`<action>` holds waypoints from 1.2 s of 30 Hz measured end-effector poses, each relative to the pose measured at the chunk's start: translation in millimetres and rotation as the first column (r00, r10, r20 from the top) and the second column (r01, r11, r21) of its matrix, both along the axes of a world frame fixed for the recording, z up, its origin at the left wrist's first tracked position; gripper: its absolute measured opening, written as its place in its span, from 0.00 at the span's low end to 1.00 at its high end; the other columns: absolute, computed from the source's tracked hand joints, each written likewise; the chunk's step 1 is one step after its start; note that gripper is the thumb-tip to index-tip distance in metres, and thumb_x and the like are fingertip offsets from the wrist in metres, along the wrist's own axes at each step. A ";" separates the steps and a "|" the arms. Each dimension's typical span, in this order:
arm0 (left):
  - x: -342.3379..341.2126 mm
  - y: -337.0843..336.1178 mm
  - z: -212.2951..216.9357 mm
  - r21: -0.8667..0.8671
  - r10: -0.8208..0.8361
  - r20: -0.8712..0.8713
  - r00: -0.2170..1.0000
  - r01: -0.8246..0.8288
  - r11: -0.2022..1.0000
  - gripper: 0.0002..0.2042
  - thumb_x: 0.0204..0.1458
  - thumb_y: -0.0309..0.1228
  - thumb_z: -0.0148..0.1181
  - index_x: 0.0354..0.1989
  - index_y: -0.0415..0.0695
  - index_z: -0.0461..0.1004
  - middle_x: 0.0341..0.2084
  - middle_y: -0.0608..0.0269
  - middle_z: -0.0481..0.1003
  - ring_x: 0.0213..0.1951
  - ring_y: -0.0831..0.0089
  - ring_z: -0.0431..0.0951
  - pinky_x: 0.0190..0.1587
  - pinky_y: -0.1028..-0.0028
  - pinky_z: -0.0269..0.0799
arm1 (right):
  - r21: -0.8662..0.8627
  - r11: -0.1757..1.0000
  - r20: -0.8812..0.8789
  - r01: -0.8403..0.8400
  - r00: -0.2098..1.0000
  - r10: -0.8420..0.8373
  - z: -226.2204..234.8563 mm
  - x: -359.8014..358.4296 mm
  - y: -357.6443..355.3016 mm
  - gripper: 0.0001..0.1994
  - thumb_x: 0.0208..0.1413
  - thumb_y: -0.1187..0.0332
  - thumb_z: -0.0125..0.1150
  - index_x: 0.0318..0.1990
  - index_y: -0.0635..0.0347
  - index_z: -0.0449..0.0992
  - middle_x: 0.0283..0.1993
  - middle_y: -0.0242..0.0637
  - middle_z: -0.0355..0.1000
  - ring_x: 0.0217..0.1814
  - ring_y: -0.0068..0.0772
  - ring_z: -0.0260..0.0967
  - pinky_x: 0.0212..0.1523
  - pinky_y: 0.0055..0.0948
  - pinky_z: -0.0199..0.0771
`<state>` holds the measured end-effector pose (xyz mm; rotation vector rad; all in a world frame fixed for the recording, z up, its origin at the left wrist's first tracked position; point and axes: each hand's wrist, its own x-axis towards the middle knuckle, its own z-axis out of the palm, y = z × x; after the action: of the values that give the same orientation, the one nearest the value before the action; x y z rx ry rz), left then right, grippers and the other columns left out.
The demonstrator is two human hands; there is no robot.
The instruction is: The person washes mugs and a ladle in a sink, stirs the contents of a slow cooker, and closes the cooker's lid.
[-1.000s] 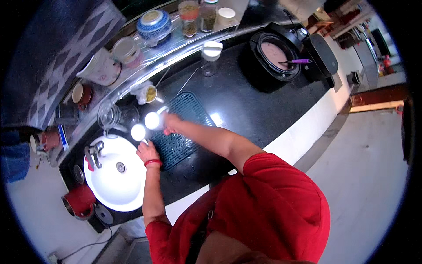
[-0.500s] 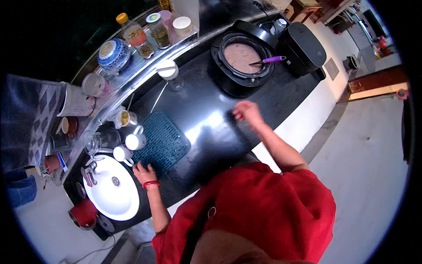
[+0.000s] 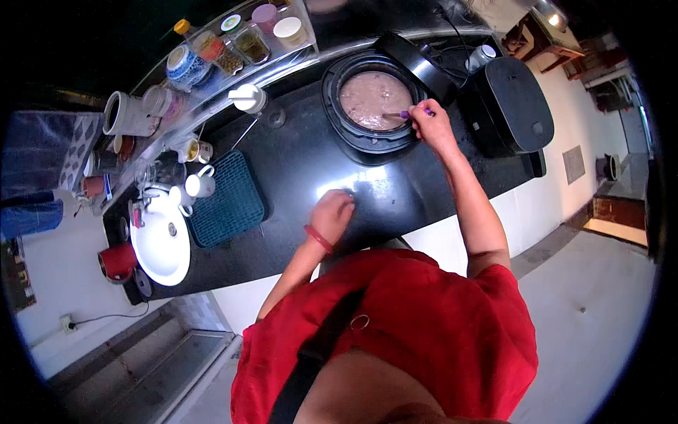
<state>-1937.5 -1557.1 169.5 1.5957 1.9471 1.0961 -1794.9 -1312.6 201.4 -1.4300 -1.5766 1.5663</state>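
Observation:
In my right hand (image 3: pixel 432 121) is the purple handle of a slim utensil (image 3: pixel 397 114), closed between my fingers. Its working end lies in a pinkish-brown, porridge-like mix (image 3: pixel 371 95), so its exact kind is hidden. The mix fills the inner pot of a round black cooker (image 3: pixel 332 116). Below and left of the cooker, my left hand (image 3: pixel 332 214), with a red bracelet on the wrist, hovers over the black counter (image 3: pixel 293 166). Motion blurs its fingers, and whether they hold anything is unclear.
A black appliance (image 3: pixel 512 106) stands right of the cooker. Leftward are a dark green drying mat (image 3: pixel 227 201), white mugs (image 3: pixel 200 185) and a white oval sink (image 3: pixel 161 247). A white-lidded glass container (image 3: pixel 248 99) is at the back, below a shelf with several jars (image 3: pixel 251 44).
My right hand has moved up to the cooker and taken hold of the purple handle. My left hand has left the area beside the sink and moved right over the counter. The view has shifted.

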 end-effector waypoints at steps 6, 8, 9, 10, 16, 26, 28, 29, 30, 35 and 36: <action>15.8 -17.7 -6.6 -0.127 -0.028 -0.006 1.000 0.027 0.991 0.03 0.40 0.25 0.55 0.25 0.40 0.71 0.26 0.57 0.71 0.30 0.59 0.72 0.34 0.67 0.67 | 0.629 0.612 0.384 -0.480 0.876 0.293 15.6 30.4 -41.8 0.15 0.47 0.69 0.51 0.44 0.60 0.65 0.34 0.46 0.65 0.35 0.45 0.65 0.35 0.35 0.66; 15.3 -26.7 -18.1 -0.111 0.003 -0.003 1.000 -0.004 0.994 0.03 0.40 0.25 0.56 0.25 0.40 0.71 0.24 0.57 0.71 0.28 0.61 0.71 0.30 0.70 0.67 | 0.658 0.506 0.448 -0.558 0.830 0.333 12.0 47.5 -53.2 0.18 0.45 0.71 0.53 0.47 0.59 0.63 0.36 0.45 0.64 0.37 0.45 0.64 0.36 0.35 0.66; 15.5 -32.3 -25.1 -0.143 0.024 0.011 1.000 -0.022 0.989 0.03 0.40 0.25 0.56 0.25 0.40 0.71 0.24 0.57 0.71 0.27 0.62 0.71 0.29 0.71 0.67 | 0.706 0.450 0.447 -0.546 0.838 0.315 3.9 55.4 -56.2 0.19 0.45 0.72 0.53 0.47 0.59 0.63 0.36 0.45 0.63 0.37 0.45 0.64 0.36 0.34 0.66; 17.1 -37.5 -30.5 -0.176 0.047 0.025 0.999 -0.042 0.984 0.03 0.40 0.25 0.56 0.24 0.40 0.71 0.23 0.57 0.71 0.26 0.64 0.71 0.28 0.72 0.67 | 0.751 0.391 0.443 -0.532 0.845 0.298 -5.8 62.2 -58.2 0.19 0.44 0.73 0.54 0.47 0.60 0.62 0.36 0.45 0.63 0.37 0.44 0.63 0.36 0.34 0.66; 26.4 -53.9 -42.6 -0.218 0.096 0.064 0.993 -0.080 0.973 0.04 0.41 0.26 0.57 0.25 0.40 0.72 0.22 0.57 0.71 0.22 0.67 0.71 0.25 0.73 0.66 | 0.817 0.322 0.422 -0.477 0.877 0.230 -33.4 67.1 -74.5 0.21 0.42 0.76 0.54 0.47 0.63 0.61 0.37 0.45 0.63 0.37 0.43 0.62 0.38 0.33 0.66; 25.6 -47.7 -30.3 -0.254 0.059 0.107 0.993 -0.030 0.967 0.05 0.42 0.27 0.56 0.27 0.40 0.73 0.22 0.58 0.71 0.23 0.69 0.71 0.27 0.75 0.67 | 0.826 0.379 0.371 -0.417 0.909 0.191 -46.8 60.7 -86.2 0.20 0.43 0.76 0.54 0.48 0.62 0.62 0.39 0.46 0.62 0.40 0.45 0.62 0.40 0.34 0.65; 24.5 -45.4 -28.1 -0.245 0.046 0.141 0.989 -0.010 0.970 0.05 0.42 0.27 0.57 0.27 0.40 0.73 0.22 0.59 0.72 0.24 0.73 0.71 0.27 0.76 0.67 | 0.812 0.410 0.373 -0.414 0.910 0.180 -49.6 61.5 -92.2 0.20 0.43 0.76 0.53 0.48 0.62 0.61 0.39 0.46 0.62 0.40 0.46 0.61 0.40 0.35 0.65; 23.8 -41.0 -27.1 -0.233 0.039 0.157 0.987 -0.001 0.972 0.05 0.42 0.27 0.57 0.28 0.40 0.73 0.22 0.60 0.72 0.24 0.74 0.71 0.28 0.77 0.67 | 0.806 0.426 0.375 -0.411 0.911 0.170 -51.7 61.1 -91.7 0.20 0.43 0.76 0.53 0.48 0.62 0.61 0.39 0.47 0.62 0.40 0.46 0.61 0.40 0.35 0.65; 23.7 -38.4 -27.6 -0.247 0.047 0.211 0.976 0.007 0.969 0.06 0.43 0.27 0.57 0.28 0.40 0.73 0.23 0.61 0.72 0.25 0.76 0.71 0.28 0.78 0.67 | 0.800 0.442 0.376 -0.407 0.913 0.160 -52.4 60.8 -91.0 0.20 0.44 0.76 0.53 0.48 0.62 0.61 0.39 0.47 0.62 0.40 0.46 0.61 0.40 0.35 0.65; 22.6 -21.4 -29.7 -0.263 0.039 0.459 0.887 0.094 0.960 0.06 0.46 0.28 0.55 0.31 0.38 0.72 0.24 0.66 0.73 0.27 0.81 0.70 0.30 0.81 0.66 | 0.812 0.506 0.272 -0.291 0.956 0.113 -51.2 55.3 -104.6 0.20 0.45 0.75 0.51 0.49 0.62 0.61 0.40 0.47 0.62 0.41 0.46 0.62 0.41 0.35 0.64; 22.7 -13.9 -26.2 -0.274 0.053 0.540 0.840 0.117 0.955 0.07 0.46 0.28 0.55 0.31 0.38 0.72 0.24 0.66 0.73 0.27 0.81 0.70 0.31 0.81 0.66 | 0.815 0.517 0.249 -0.262 0.964 0.095 -50.1 53.0 -105.0 0.20 0.46 0.75 0.51 0.49 0.62 0.61 0.40 0.47 0.62 0.40 0.46 0.62 0.41 0.34 0.64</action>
<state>-1914.8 -1571.0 143.3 1.0066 1.5950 1.0376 -1741.9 -1417.6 151.3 -0.8420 -2.2008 0.5167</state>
